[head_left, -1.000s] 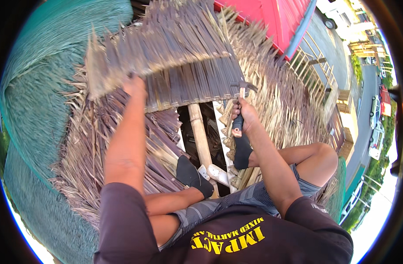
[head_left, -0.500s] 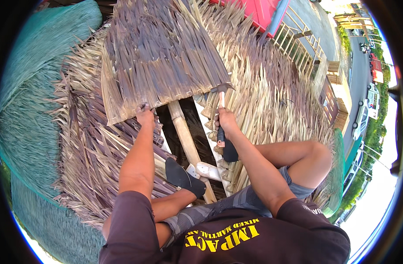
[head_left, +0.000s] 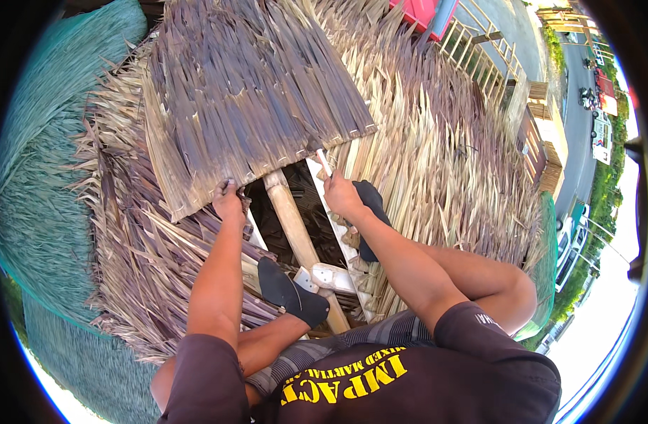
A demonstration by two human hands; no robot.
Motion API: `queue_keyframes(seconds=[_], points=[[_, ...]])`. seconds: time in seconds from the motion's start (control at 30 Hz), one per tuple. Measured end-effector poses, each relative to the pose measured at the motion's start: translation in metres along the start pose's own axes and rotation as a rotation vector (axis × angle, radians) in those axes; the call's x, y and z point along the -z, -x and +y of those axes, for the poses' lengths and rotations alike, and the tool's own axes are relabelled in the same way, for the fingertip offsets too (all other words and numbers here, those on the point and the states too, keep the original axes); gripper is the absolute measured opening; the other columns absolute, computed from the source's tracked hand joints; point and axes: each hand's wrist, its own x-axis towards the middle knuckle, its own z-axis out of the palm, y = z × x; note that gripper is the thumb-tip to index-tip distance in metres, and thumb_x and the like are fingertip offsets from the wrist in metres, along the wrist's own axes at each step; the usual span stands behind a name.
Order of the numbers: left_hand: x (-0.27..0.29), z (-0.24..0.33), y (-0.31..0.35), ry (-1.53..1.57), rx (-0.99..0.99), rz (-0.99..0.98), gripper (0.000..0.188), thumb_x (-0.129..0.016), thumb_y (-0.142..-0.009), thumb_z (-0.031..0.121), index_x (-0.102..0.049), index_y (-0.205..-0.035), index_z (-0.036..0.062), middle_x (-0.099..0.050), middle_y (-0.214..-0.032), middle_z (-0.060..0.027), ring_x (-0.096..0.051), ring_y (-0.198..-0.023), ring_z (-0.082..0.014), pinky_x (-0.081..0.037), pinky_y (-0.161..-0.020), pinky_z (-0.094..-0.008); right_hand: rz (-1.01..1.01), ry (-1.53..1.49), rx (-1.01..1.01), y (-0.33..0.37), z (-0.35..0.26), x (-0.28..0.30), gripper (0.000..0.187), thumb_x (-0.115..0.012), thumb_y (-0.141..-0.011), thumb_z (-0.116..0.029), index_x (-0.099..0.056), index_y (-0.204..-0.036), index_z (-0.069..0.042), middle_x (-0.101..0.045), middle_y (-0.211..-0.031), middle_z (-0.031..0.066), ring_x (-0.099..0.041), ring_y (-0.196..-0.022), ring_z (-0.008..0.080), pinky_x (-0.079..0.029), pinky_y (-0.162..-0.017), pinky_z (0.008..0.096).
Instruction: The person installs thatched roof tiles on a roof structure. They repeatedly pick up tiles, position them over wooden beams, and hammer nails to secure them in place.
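Note:
A wide panel of dried palm thatch (head_left: 246, 92) lies over the roof in front of me. My left hand (head_left: 228, 201) is closed on its lower edge, toward the left corner. In my right hand (head_left: 343, 196) is a hammer (head_left: 324, 162), gripped by the handle, with its head against or just over the panel's lower edge right of the middle. Most of the handle is hidden by my fist. Under the edge, a gap shows a round bamboo pole (head_left: 292, 219) and a white strip (head_left: 324, 191) on its right side.
Layered thatch (head_left: 437, 162) spreads on both sides, with green netting (head_left: 41, 169) over the roof at far left. My feet in dark socks (head_left: 292, 291) rest on either side of the gap. A bamboo ladder-like frame (head_left: 479, 56) and a road (head_left: 582, 127) with vehicles lie below right.
My right hand has moved the hammer left, from the panel's right corner toward its middle. The panel's lower left edge sits a little lower in view, still in my left hand.

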Motion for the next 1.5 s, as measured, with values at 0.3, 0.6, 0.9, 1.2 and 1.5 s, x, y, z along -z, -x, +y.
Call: queue_keyframes(seconds=[0.3,0.6,0.9,1.2,1.5], points=[[-0.100,0.015,0.057,-0.636,-0.754,-0.175,0.022,-0.065,-0.091,0.021,-0.068,-0.105,0.0041,-0.072,-0.098,-0.0177,-0.069,-0.094,-0.0369,-0.053,-0.082,-0.0420,-0.028,-0.097,-0.075,-0.006,0.018,-0.012,0.041,-0.044,-0.104,-0.032,-0.053,-0.108,0.008,-0.064,-0.098,0.0390,-0.062,-0.096,0.0554,-0.048,-0.084,0.0585],[-0.153,-0.006,0.042,-0.884,-0.614,-0.519,0.020,-0.068,-0.088,0.025,-0.068,-0.104,0.0122,-0.072,-0.095,-0.0151,-0.068,-0.092,-0.0368,-0.052,-0.079,-0.0452,-0.021,-0.153,-0.130,-0.006,-0.008,0.018,0.040,-0.045,-0.104,-0.033,-0.054,-0.102,0.006,-0.065,-0.083,0.0334,-0.063,-0.079,0.0516,-0.050,-0.071,0.0541],[-0.147,-0.016,0.039,-0.903,-0.793,-0.582,0.021,-0.068,-0.087,0.022,-0.068,-0.104,0.0085,-0.067,-0.110,-0.0116,-0.066,-0.097,-0.0355,-0.051,-0.083,-0.0432,0.138,-0.151,0.164,0.034,-0.028,0.026,0.025,-0.050,-0.103,-0.021,-0.046,-0.099,0.003,-0.060,-0.069,0.0323,-0.061,-0.071,0.0541,-0.046,-0.063,0.0598],[-0.146,-0.019,0.043,-1.001,-0.843,-0.578,0.019,-0.067,-0.088,0.016,-0.067,-0.103,0.0054,-0.062,-0.119,-0.0092,-0.062,-0.107,-0.0356,-0.050,-0.089,-0.0457,0.124,-0.037,0.159,0.025,-0.020,0.017,0.027,-0.050,-0.103,-0.024,-0.047,-0.099,0.003,-0.062,-0.072,0.0323,-0.062,-0.071,0.0540,-0.049,-0.064,0.0609],[-0.136,-0.012,0.039,-0.947,-0.842,-0.726,0.033,-0.069,-0.086,0.007,-0.057,-0.117,0.0062,-0.055,-0.129,-0.0118,-0.060,-0.111,-0.0369,-0.049,-0.093,-0.0475,0.243,-0.095,0.133,0.031,-0.029,0.019,0.028,-0.051,-0.103,-0.024,-0.049,-0.102,0.003,-0.064,-0.074,0.0335,-0.063,-0.074,0.0546,-0.050,-0.066,0.0608]])
